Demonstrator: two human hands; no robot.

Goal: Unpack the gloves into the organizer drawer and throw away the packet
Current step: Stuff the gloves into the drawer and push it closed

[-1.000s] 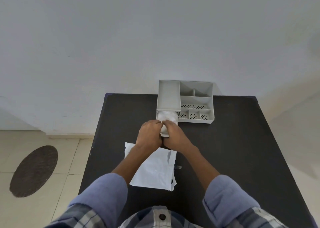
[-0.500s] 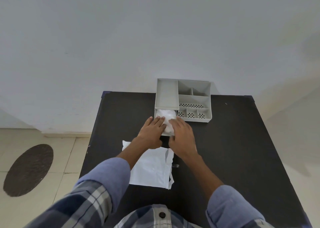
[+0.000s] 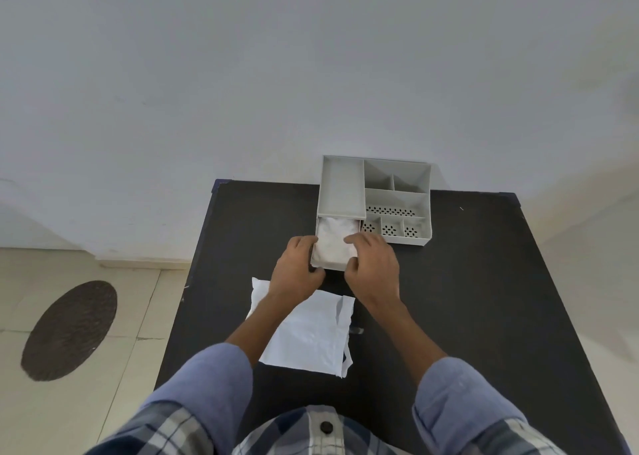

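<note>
Gloves: the white crumpled plastic gloves [image 3: 334, 243] are already sitting in the pulled-out light grey plastic drawer [image 3: 328, 265], heaped up to about the rim as far as I can see.
Drawer: it sticks out of the front left of the light grey plastic desk organizer [image 3: 377, 200], which sits at 12 o'clock on the black table [image 3: 466, 299], up against the wall.
Left hand: the left hand [image 3: 298, 268] is curled loosely round the drawer's left front corner, fingers on the side wall, holding nothing else.
Right hand: the right hand [image 3: 371, 264] is half open, fingers resting on top of the glove pile at its right edge, thumb at the drawer front, kinda pressing the pile down.
Packet: the flat white torn-open plastic packet [image 3: 307, 337] lies at 6 o'clock from the drawer, near the table's front, partly under the left forearm. Not binned yet.
Step, my guess: tucking the pile in, then pushing the drawer shut.
What could go wrong: if the pile springs up, it could snag under the organizer's upper tray and jam the drawer. Push hard and the light organizer may just slide back.
Also: the packet could get swept off by a sleeve.
</note>
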